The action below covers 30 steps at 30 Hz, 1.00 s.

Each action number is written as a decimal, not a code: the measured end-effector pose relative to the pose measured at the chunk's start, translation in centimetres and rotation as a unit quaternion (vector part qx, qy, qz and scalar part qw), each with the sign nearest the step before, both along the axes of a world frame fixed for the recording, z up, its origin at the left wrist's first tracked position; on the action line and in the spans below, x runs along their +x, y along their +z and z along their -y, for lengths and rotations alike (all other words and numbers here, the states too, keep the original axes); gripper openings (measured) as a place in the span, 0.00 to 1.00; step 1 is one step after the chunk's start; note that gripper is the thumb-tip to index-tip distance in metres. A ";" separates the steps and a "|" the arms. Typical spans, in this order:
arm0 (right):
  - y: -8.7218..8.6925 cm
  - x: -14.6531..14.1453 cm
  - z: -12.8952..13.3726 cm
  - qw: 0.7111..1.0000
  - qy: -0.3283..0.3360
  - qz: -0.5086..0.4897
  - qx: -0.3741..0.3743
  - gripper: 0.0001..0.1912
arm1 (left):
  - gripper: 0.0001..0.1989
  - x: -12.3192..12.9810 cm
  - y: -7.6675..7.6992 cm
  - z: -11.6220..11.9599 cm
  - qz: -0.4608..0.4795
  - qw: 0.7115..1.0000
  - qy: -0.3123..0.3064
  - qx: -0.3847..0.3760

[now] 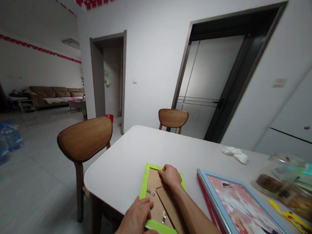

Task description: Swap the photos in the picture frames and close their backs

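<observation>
A lime-green picture frame (144,180) lies face down on the table, its brown backing board (153,179) upward. Metal clips show on the board, one near the left side (150,192) and one near the bottom (164,217). A brown stand flap (167,203) crosses the back at a slant, partly covered by my right forearm. My left hand (137,216) grips the frame's lower left corner, fingers over the side and thumb by the bottom edge. Near the top, my right hand (171,176) is closed with fingertips pinched against the board; what they pinch is hidden.
Right of the frame lies a blue-edged framed picture (235,203) stacked on a red one. Beyond are glass jars (271,177), a yellow strip (296,221) and a crumpled white tissue (234,155). Wooden chairs (86,138) stand at the table (117,163).
</observation>
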State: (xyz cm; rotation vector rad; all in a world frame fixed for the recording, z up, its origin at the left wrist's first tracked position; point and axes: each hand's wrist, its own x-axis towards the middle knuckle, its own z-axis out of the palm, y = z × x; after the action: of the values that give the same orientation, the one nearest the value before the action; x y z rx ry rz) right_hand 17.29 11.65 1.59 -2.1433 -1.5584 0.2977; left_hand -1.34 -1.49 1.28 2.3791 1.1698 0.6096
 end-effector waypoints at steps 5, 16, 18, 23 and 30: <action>0.7 0.4 0.9 0.995 0.033 -0.084 0.045 0.14 | 0.29 0.9 1.3 0.8 -0.042 0.999 -0.011 -0.015; 3.4 4.2 9.9 0.933 0.031 -0.319 0.162 0.19 | 0.19 3.0 2.7 1.3 0.023 0.999 -0.024 -0.027; 3.1 3.2 12.1 0.906 0.019 -0.390 0.163 0.20 | 0.13 3.1 4.3 1.4 0.143 0.989 -0.003 -0.044; 2.9 -1.9 15.3 0.696 0.080 -0.709 0.083 0.19 | 0.06 6.4 8.7 2.4 0.484 0.859 0.037 -0.163; 8.9 6.2 16.7 0.765 0.020 -0.614 0.194 0.22 | 0.23 11.1 11.9 3.0 0.610 0.751 -0.057 -0.245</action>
State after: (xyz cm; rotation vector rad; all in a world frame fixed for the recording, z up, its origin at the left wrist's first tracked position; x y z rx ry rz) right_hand 23.52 -5.08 10.54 -1.0647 -0.7339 1.0280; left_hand 9.72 -4.49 13.20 1.1003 0.4409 1.3062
